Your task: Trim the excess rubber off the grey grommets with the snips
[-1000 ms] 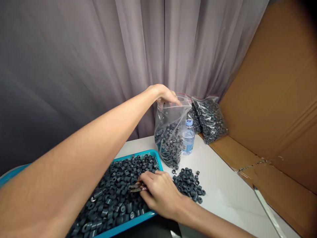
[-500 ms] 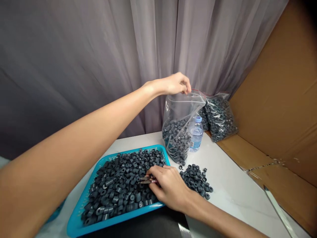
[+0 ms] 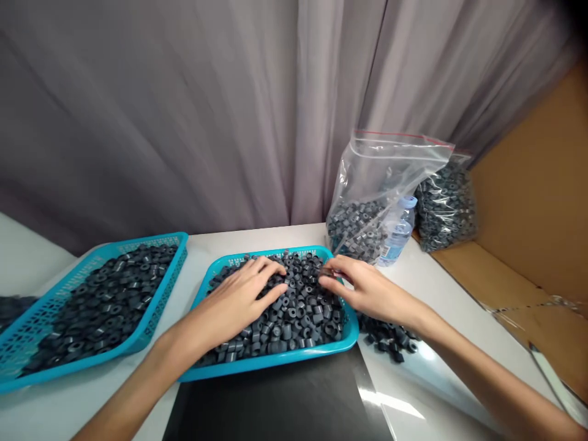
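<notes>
**Sorting dark rings in a blue tray**

Starting at the far left, a second blue tray [image 3: 92, 288] is seen on the white table [image 3: 271, 236], filled with dark grey rings. Just beside it, the nearer blue tray [image 3: 275, 361] is heaped with small dark rings [image 3: 298, 312]. The left hand [image 3: 241, 297] is laid flat on this heap, fingers spread, its grip released and nothing grasped. The right hand [image 3: 367, 288] is placed at the tray's right rim, with a small metal tool [image 3: 327, 272] apparently pinched between thumb and fingertips; the tool is blurred. A loose pile of rings [image 3: 388, 337] is partly hidden under the right wrist. Behind it, an open clear bag [image 3: 381, 184] is stood upright, partly filled with rings, touching a water bottle [image 3: 397, 229]. A fuller bag [image 3: 443, 205] is leaned against the cardboard wall [image 3: 537, 202].
</notes>
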Demonstrator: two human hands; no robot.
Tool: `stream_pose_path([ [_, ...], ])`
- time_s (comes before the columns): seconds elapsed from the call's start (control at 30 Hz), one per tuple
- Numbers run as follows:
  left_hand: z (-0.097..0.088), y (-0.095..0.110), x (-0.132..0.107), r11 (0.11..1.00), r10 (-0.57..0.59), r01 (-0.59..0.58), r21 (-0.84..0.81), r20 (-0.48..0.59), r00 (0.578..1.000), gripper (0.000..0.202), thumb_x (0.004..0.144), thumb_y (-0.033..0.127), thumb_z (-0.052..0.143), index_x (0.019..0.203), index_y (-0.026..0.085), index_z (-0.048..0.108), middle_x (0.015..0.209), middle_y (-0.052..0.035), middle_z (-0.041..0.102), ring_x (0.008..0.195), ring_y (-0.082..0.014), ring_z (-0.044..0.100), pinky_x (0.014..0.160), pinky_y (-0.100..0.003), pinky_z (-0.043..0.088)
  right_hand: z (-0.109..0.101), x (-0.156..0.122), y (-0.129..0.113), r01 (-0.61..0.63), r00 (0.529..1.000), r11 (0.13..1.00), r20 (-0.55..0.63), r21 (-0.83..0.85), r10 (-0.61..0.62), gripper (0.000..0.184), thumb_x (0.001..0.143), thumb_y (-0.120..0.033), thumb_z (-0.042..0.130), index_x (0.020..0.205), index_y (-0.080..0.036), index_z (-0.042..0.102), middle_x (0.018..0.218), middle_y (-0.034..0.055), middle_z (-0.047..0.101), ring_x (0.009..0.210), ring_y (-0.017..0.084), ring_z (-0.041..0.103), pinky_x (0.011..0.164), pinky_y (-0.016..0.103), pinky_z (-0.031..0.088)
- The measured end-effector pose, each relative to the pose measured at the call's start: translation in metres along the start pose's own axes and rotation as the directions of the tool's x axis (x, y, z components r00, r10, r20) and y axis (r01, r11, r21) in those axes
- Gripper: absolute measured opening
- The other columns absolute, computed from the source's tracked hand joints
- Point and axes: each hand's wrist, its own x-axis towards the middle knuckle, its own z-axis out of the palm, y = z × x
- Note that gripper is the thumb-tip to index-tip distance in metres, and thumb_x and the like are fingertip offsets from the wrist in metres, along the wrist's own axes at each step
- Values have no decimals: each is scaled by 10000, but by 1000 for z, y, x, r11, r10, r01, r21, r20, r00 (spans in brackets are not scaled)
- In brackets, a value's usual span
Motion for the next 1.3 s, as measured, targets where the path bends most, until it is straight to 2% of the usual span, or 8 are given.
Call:
stream_pose_path([
  [0.23, -2, -28, -7, 983, 15, 1, -184, 84, 996, 350, 1028, 538, 385, 1280, 382, 572, 1379, 16, 534, 1294, -252, 529, 1105, -387, 407, 0, -8, 1, 70, 979, 997, 195, -16, -66, 405, 967, -370, 648, 1355, -274, 581, 1303, 59, 599, 1145, 208, 617, 996, 348, 488],
  [0.43, -7, -37, -10, 970, 41, -16, -244, 98, 994, 342, 978, 581, 502, 1227, 366, 595, 1297, 20, 583, 1190, -228, 578, 1061, -368, 439, 3, -6, 2, 46, 970, 999, 239, -27, -38, 118, 999, -279, 587, 1045, -253, 692, 1080, 15, 682, 990, 184, 660, 855, 298, 490],
  [0.63, 15, -27, -9, 966, 203, -179, -186, 123, 971, 491, 897, 553, 664, 1352, 411, 552, 1374, 16, 565, 1384, -289, 427, 1125, -425, 374, 12, -7, 0, 69, 978, 982, 208, -175, -31, 182, 1010, -167, 460, 1053, -230, 625, 1056, 39, 677, 995, 219, 645, 831, 337, 475],
  [0.77, 21, -22, -8, 951, 230, -205, -232, 86, 969, 340, 979, 452, 588, 1310, 378, 615, 1318, 10, 597, 1231, -239, 567, 1049, -372, 429, 13, -9, -5, 72, 988, 990, 145, -124, -54, 209, 1056, -353, 455, 1044, -238, 630, 1057, 38, 669, 975, 201, 648, 849, 328, 485],
  [0.9, 20, -19, -6, 930, 231, -205, -303, 53, 971, 281, 1027, 371, 519, 1268, 344, 661, 1209, 3, 647, 1102, -208, 628, 983, -347, 454, 15, -12, -11, 147, 978, 975, 168, -165, -119, 332, 981, -519, 581, 1153, -240, 634, 1089, 49, 660, 984, 214, 647, 839, 336, 503],
  [1.03, 17, -23, -4, 919, 203, -183, -348, 23, 979, 308, 1035, 413, 483, 1259, 333, 678, 1173, -11, 677, 1077, -212, 634, 967, -350, 464, 17, -13, -12, 175, 970, 972, 196, -155, -143, 222, 1015, -426, 558, 1069, -230, 646, 1028, 44, 670, 953, 207, 646, 803, 321, 499],
  [1.13, 11, -25, -5, 922, 174, -157, -355, 16, 985, 342, 1043, 447, 444, 1274, 339, 673, 1252, -4, 689, 1181, -222, 610, 1046, -356, 435, 17, -12, -10, 168, 971, 980, 189, -102, -147, 114, 1038, -280, 513, 1018, -234, 617, 1012, 29, 656, 915, 185, 629, 768, 295, 480],
  [1.3, -7, -28, -7, 919, 96, -60, -390, 75, 993, 355, 1043, 470, 428, 1290, 362, 659, 1340, 39, 676, 1217, -205, 612, 1093, -329, 421, 18, -13, -5, 127, 987, 989, 107, -72, -119, 133, 1026, -190, 452, 1032, -238, 575, 998, 29, 629, 876, 180, 607, 759, 300, 466],
])
